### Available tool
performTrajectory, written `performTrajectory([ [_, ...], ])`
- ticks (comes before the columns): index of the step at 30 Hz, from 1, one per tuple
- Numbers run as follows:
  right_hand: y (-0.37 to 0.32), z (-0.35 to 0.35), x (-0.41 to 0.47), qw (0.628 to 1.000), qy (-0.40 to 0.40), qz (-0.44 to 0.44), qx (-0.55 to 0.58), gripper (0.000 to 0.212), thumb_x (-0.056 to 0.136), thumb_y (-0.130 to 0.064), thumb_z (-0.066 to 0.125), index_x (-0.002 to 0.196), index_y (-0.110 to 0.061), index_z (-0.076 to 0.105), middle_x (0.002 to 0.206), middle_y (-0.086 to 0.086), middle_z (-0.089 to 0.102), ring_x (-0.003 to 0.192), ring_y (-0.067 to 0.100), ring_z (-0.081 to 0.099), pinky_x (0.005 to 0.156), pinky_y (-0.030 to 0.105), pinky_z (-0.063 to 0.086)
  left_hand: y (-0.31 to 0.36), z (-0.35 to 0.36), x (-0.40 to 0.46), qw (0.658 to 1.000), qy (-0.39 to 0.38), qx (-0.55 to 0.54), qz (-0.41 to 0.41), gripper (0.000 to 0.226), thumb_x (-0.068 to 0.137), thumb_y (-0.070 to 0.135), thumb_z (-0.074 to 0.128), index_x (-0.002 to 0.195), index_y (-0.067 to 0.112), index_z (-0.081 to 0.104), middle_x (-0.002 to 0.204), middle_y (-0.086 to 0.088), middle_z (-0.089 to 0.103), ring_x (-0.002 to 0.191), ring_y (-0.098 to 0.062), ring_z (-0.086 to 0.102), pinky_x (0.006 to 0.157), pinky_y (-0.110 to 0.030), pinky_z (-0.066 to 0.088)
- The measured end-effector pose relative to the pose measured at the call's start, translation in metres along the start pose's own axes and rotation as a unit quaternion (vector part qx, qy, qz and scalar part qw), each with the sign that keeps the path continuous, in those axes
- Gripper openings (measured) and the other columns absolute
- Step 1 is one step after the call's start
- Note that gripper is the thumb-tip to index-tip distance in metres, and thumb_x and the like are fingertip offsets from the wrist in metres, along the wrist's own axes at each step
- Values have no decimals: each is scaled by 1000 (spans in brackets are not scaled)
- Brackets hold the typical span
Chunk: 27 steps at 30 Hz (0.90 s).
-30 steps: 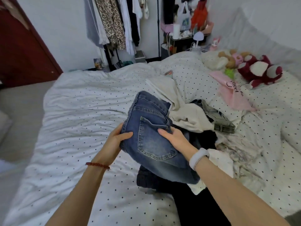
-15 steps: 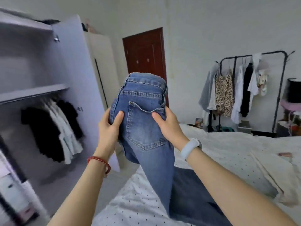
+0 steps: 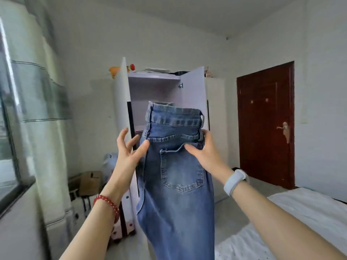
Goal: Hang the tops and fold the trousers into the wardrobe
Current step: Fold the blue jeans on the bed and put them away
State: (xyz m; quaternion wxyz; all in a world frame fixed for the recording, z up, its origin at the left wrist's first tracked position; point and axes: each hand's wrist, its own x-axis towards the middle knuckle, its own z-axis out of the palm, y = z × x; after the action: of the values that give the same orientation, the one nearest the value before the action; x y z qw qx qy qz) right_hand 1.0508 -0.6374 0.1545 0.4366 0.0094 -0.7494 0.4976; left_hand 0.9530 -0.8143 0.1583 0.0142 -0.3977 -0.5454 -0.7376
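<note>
Mostly jeans point(image 3: 176, 175), wardrobe point(image 3: 159, 87) interior hidden.

White walls; dark red door point(image 3: 265, 124); curtained window point(image 3: 11, 109); bed point(image 3: 309, 209) corner

There is one view only, from a wide-angle camera worn on the person's head. It looks forward and roughly level across the room, toward the open wardrobe point(image 3: 155, 94) on the far wall. Both forearms reach in from the bottom edge (so the camera sits close behind them), and the jeans point(image 3: 176, 175) fill the near centre. A window point(image 3: 7, 113) lies at the left edge, a dark door point(image 3: 266, 124) at the right, and a bed point(image 3: 304, 209) in the lower right corner.
</note>
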Motion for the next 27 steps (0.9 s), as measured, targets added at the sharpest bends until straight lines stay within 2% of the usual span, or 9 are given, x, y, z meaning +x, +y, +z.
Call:
performTrajectory([
  [3, 26, 37, -21, 998, -46, 21, -28, 39, 87, -12, 63, 113, -20, 35, 107, -10, 53, 95, -3, 54, 86, 10, 44, -7, -8, -12, 997, -23, 75, 10, 85, 81, 28, 65, 145, 39, 8, 135, 22, 31, 120, 2, 40, 103, -23, 33],
  [5, 38, 59, -39, 997, -70, 26, -25, 35, 87, -12, 62, 110, -25, 38, 109, -11, 56, 99, -2, 55, 87, 13, 43, -24, -13, -21, 993, -47, 111, 17, 61, 83, 17, 66, 135, 27, 36, 126, 14, 52, 113, -5, 54, 95, -20, 44],
  [7, 47, 68, -53, 990, -120, 64, 30, 32, 88, -12, 61, 113, -24, 44, 113, -5, 58, 98, -2, 57, 84, 10, 42, -39, -27, -27, 997, 22, 79, -8, 23, 86, 12, 63, 108, 19, 58, 101, 2, 68, 95, -17, 65, 79, -23, 54],
  [10, 55, 63, -61, 941, -184, 180, 218, 48, 80, -39, 61, 125, -26, 48, 121, -5, 58, 99, 12, 61, 78, 22, 50, -50, -54, -31, 988, 122, -41, -81, 8, 89, 15, 59, 95, 19, 63, 85, 3, 71, 75, -13, 67, 63, -21, 55],
  [13, 64, 74, -60, 908, -238, 262, 221, 73, 70, -50, 67, 135, -31, 40, 132, -5, 54, 111, 18, 58, 92, 37, 50, -58, -65, -38, 988, 84, -65, -113, 8, 90, 16, 57, 96, 17, 63, 82, 3, 73, 73, -12, 69, 63, -24, 56],
  [17, 54, 120, -56, 935, -266, 215, 91, 17, 88, -17, 63, 100, -28, 58, 118, 2, 63, 105, 12, 61, 97, 28, 46, -59, -77, -40, 991, 118, 22, -53, 13, 88, 7, 60, 88, 19, 63, 79, 7, 70, 72, -4, 64, 70, -20, 53],
  [21, 11, 180, -24, 967, -184, 119, 131, 21, 86, -10, 64, 90, -24, 49, 90, -16, 57, 80, -10, 53, 66, 0, 42, -20, -117, -17, 966, 226, 107, 72, 18, 88, 8, 61, 86, 26, 60, 84, 6, 64, 78, -5, 59, 75, -21, 48],
  [25, -44, 226, 25, 975, -138, 16, 175, 34, 85, -19, 67, 110, -14, 45, 97, -9, 58, 93, 4, 58, 78, 10, 46, 53, -147, 21, 935, 280, 122, 180, 13, 89, 15, 61, 92, 27, 58, 89, 7, 64, 78, 1, 61, 73, -18, 48],
  [27, -70, 236, 47, 969, -128, -19, 211, 35, 86, -21, 65, 113, -8, 46, 101, -4, 59, 89, 0, 56, 71, 6, 45, 80, -157, 38, 926, 296, 122, 200, 23, 88, 20, 62, 109, 20, 53, 102, 1, 63, 91, -5, 61, 82, -24, 48],
])
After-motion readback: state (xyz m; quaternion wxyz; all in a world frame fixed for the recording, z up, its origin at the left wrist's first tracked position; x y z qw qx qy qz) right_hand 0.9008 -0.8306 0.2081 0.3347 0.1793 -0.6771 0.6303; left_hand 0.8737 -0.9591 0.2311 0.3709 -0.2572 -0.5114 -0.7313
